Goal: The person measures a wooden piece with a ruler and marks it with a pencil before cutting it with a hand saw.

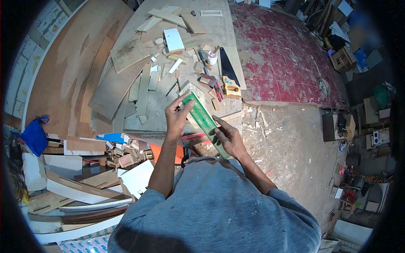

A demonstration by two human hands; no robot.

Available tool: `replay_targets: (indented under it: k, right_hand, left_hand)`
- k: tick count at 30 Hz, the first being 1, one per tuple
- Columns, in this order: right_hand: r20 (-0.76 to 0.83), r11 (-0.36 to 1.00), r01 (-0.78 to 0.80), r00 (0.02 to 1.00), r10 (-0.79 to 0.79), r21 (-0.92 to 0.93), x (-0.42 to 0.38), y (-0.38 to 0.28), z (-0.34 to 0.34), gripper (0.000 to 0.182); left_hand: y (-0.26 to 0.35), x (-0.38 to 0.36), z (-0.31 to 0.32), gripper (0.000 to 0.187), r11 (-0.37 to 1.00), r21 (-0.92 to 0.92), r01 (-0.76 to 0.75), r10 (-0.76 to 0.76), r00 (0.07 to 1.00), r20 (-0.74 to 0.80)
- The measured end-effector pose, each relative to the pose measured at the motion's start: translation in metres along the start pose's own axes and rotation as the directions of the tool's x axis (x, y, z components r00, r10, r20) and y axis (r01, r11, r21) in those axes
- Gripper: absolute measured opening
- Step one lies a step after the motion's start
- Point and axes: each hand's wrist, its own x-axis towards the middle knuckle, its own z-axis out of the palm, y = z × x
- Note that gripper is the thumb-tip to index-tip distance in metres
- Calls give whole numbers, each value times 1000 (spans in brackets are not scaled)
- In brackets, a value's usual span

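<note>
A long, flat, translucent green ruler slants across the front of my body, over the near edge of the workbench. My left hand pinches its upper end between thumb and fingers. Lower down, my right hand grips the ruler's right edge, thumb on top. Just beyond it on the bench lie red-handled pliers and a handsaw with a yellow handle. A white glue pot stands behind the pliers, with a stick in it. Fine markings on the ruler are too small to read.
Wooden boards and offcuts cover much of the workbench. A white block lies farther back. Scrap wood is heaped below on the left. To the right are a worn red floor and concrete strewn with wood chips.
</note>
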Motion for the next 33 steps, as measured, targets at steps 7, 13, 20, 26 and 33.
replay_targets:
  k: [7, 13, 20, 26, 33]
  right_hand:
    - [29, 999, -46, 999, 46, 20, 2, 4, -3, 49]
    - [23, 998, -54, 998, 54, 28, 1, 2, -4, 48]
    - [32, 993, -81, 996, 78, 83, 0, -2, -4, 48]
    - [41, 992, -79, 996, 75, 95, 1, -4, -5, 48]
    - [69, 990, -88, 994, 80, 114, 5, -4, 0, 48]
  left_hand:
    - [4, -3, -1, 36, 999, -16, 29, -29, 999, 13]
    - [1, -3, 2, 35, 1000, -8, 6, -6, 1000, -13]
    - [1, 0, 4, 34, 999, 28, 21, -21, 1000, 4]
    - [-2, 0, 3, 24, 999, -32, -35, 35, 999, -9]
    - [-3, 2, -6, 23, 995, 14, -94, 94, 995, -25]
